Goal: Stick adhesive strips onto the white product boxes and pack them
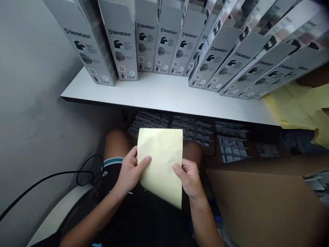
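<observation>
A pale yellow sheet of paper [161, 164] is held over my lap, below the front edge of the white table. My left hand [133, 168] pinches its left side, thumb on top and fingers behind. On the opposite side my right hand [189, 175] grips the sheet the same way, with the thumb near the edge. The lower edge of the paper slants down to the right. Faint creases run across its surface, and no print shows on it. The fingers behind the sheet are mostly hidden.
Tall grey SilverCrest boxes [146, 41] stand in a row on the white table [159, 92]. More yellow paper [303, 106] lies at the right. Cartons of folded grey boxes [231, 149] sit underneath. A large brown carton [264, 202] is at lower right; a black cable [51, 178] hangs left.
</observation>
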`<state>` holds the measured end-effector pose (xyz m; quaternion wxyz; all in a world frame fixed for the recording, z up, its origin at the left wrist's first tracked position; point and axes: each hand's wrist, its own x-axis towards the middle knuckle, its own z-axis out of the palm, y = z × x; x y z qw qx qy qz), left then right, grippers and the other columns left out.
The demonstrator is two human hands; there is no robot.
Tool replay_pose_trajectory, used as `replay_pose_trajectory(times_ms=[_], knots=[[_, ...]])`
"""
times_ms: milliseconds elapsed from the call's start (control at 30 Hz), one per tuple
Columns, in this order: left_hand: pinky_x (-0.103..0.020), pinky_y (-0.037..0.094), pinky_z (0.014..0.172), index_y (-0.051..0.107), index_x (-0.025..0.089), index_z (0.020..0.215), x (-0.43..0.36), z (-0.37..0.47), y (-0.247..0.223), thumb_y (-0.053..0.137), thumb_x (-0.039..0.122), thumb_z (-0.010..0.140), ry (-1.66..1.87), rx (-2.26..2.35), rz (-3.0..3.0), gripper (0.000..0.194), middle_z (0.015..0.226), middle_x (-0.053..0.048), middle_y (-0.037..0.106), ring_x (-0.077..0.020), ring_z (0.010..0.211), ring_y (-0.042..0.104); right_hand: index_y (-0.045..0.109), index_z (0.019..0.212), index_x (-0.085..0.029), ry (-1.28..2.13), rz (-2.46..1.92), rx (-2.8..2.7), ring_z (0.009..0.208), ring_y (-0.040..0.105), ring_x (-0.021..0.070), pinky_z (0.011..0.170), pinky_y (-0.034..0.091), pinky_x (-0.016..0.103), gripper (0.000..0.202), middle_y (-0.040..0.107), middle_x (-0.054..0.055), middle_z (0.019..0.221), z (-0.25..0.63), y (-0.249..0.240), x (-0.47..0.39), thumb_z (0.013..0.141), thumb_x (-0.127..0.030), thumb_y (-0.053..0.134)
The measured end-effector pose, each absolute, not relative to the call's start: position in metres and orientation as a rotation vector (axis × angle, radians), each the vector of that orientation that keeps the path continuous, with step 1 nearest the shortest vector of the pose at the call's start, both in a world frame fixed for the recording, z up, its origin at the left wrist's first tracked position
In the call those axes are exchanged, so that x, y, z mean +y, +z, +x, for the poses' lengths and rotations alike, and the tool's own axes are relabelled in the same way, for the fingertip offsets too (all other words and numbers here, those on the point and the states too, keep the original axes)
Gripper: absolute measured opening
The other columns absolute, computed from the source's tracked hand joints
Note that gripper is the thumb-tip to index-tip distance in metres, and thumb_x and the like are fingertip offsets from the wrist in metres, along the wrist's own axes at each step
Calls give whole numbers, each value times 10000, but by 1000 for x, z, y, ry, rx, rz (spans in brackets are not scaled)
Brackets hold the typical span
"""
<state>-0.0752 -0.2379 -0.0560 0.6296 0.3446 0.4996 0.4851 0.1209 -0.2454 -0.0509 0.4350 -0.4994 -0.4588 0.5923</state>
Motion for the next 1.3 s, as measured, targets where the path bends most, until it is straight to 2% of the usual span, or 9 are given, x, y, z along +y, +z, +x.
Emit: replay_pose_trajectory(times_ms=[200,267,333,400,467,567,633,767,1300], knots=[[-237,576,574,365,242,1452,-246,-76,-58,744,363,833,1264,1361,873,735,854,-24,756,-167,652,712,716,739,-184,1544,-1120,-1419,661,627,195,708,540,318,298,665,24,687,118,-54,-248,894,-413,602],[-286,597,670,328,270,1487,-245,-76,-57,711,333,863,1289,1417,1020,735,976,-50,747,-201,796,733,676,665,-183,1520,-1141,-1437,610,591,175,663,524,300,327,615,11,624,118,-57,-248,901,-392,591],[-390,564,902,507,282,1376,-244,-78,-54,726,280,848,1342,1511,1345,571,1254,-98,651,-271,1130,660,658,642,-180,1476,-1187,-1400,593,581,168,601,500,276,332,598,9,603,117,-58,-248,895,-387,596],[-469,441,1064,701,265,1105,-244,-80,-49,766,222,805,1372,1588,1753,310,1430,-96,497,-331,1350,478,654,634,-177,1427,-1227,-1372,577,580,166,545,470,257,333,601,10,592,115,-57,-248,886,-388,607],[-475,408,1047,746,261,926,-244,-81,-44,778,200,791,1280,1540,2078,152,1336,-81,556,-313,1279,519,668,649,-174,1383,-1232,-1400,561,582,161,523,456,250,320,626,13,600,113,-54,-248,890,-375,608],[-379,467,825,722,236,929,-245,-79,-37,763,234,819,1109,1343,2204,118,964,-47,703,-207,892,645,713,739,-180,1306,-1193,-1495,591,616,165,570,482,257,262,686,23,669,112,-47,-250,916,-326,587],[-333,477,721,708,201,938,-244,-78,-35,756,241,830,1096,1245,2156,125,886,-48,722,-183,795,641,715,745,-190,1253,-1182,-1556,618,629,172,618,499,269,261,681,25,667,112,-43,-251,931,-301,570],[-299,513,699,725,183,942,-239,-79,-32,732,204,852,1056,1083,2029,92,878,-55,744,-170,791,654,663,635,-200,1189,-1184,-1678,586,596,173,611,494,275,329,608,19,576,114,-36,-252,932,-306,569],[-250,468,664,705,163,909,-245,-76,-34,603,123,911,986,1058,1791,109,862,-51,687,-135,760,617,654,657,-174,1024,-1196,-1829,541,571,138,563,467,243,308,632,19,596,116,-32,-252,925,-278,544]])
